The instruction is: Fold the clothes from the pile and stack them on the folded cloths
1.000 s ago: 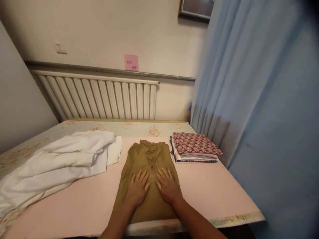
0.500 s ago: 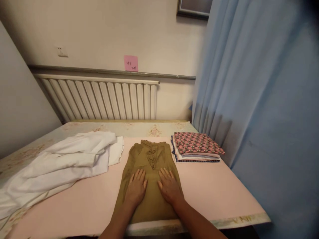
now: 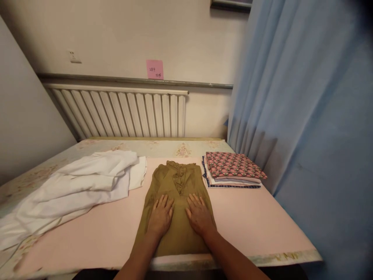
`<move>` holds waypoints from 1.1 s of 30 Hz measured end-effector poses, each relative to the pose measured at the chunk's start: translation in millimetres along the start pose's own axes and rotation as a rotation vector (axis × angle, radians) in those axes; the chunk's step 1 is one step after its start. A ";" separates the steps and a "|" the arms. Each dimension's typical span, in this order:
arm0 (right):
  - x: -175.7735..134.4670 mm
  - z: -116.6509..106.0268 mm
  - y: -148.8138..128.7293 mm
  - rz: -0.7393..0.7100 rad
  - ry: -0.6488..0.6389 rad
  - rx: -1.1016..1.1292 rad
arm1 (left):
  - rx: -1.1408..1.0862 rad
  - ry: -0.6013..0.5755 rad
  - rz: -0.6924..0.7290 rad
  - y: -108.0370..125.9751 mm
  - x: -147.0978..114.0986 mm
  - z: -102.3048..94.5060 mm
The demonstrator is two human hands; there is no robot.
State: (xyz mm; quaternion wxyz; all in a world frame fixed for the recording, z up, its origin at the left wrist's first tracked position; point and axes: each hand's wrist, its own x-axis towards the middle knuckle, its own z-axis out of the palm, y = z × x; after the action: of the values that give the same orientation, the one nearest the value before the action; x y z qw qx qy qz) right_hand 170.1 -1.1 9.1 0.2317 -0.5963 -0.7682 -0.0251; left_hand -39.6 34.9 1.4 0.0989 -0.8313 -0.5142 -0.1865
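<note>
An olive-green shirt (image 3: pixel 179 229) lies flat before me, sides folded in, its ruffled collar and buttoned neckline toward the far side. My left hand (image 3: pixel 161 214) rests palm down on its left half, fingers stretched out. On the right half, my right hand (image 3: pixel 198 214) lies flat in the same way. Neither hand grips the cloth. The shirt's bottom edge reaches close to the near edge of the table, and my forearms cover part of its lower corners.
A loose white cloth (image 3: pixel 87 179) is heaped at left. Folded fabrics, topped by a red patterned one (image 3: pixel 233 165), are stacked at right. Beneath lies a pink sheet (image 3: pixel 247 221) over a floral cover. A blue curtain (image 3: pixel 291 116) hangs along the right side; a radiator (image 3: pixel 125 112) stands behind.
The whole view has shifted slightly, with everything a little higher and further right. My hands stay flat at nearly the same place on the shirt.
</note>
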 end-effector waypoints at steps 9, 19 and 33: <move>-0.1 2.8 0.9 0.002 0.021 0.020 | -0.015 0.031 -0.027 3.0 0.3 -0.2; 0.0 0.8 0.9 -0.001 0.010 0.004 | -0.035 0.045 -0.114 0.6 -0.3 9.0; 0.0 -1.9 0.2 -0.001 -0.002 -0.001 | -0.053 0.041 -0.072 -0.3 -0.9 2.2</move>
State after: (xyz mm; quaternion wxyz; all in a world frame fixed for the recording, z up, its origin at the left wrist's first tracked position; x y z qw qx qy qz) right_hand 170.9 -1.6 10.7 0.2305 -0.5962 -0.7686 -0.0248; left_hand -39.8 35.0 -1.0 0.0805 -0.8105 -0.5366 -0.2207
